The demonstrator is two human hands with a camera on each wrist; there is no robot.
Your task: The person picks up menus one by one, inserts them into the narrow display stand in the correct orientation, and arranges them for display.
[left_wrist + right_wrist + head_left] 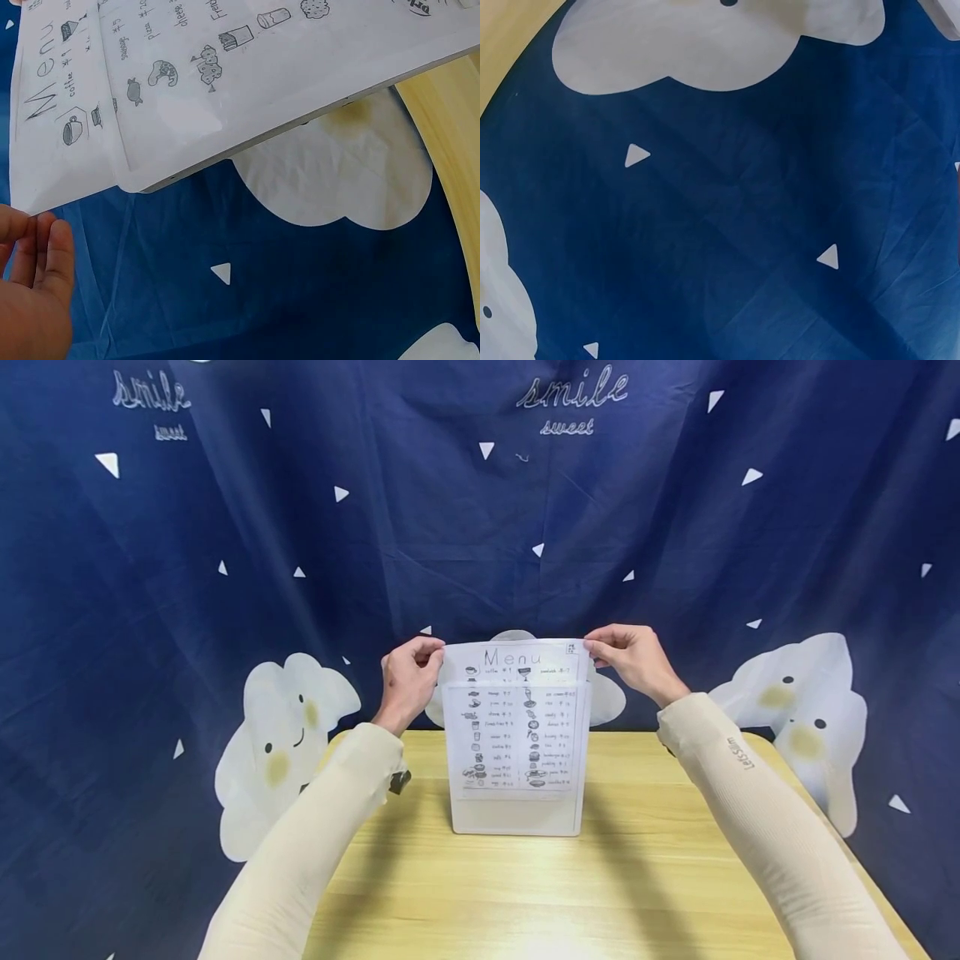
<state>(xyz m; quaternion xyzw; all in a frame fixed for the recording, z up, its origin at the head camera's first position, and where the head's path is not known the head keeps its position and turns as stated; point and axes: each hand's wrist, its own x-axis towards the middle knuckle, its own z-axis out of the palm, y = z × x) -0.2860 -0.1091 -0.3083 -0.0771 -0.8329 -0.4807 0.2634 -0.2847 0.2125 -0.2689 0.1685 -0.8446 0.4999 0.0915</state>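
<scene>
A paper menu sheet (513, 672), titled "Menu" with small food drawings in two columns, stands partly inside an upright clear-fronted white sign holder (516, 817). Its top strip sticks out above the holder's upper edge, and its lower edge sits above the holder's bottom. My left hand (408, 680) pinches the sheet's top left corner between thumb and fingers. At the top right corner, my right hand (636, 662) pinches the paper likewise. The left wrist view shows the left fingers (56, 251) at the sheet's corner, beside the holder's edge. The right wrist view mostly shows cloth.
The holder stands on a light wooden table (525, 893). Behind hangs a dark blue curtain (450, 510) printed with clouds, triangles and "smile" lettering. A small black object (400, 782) shows by the left sleeve.
</scene>
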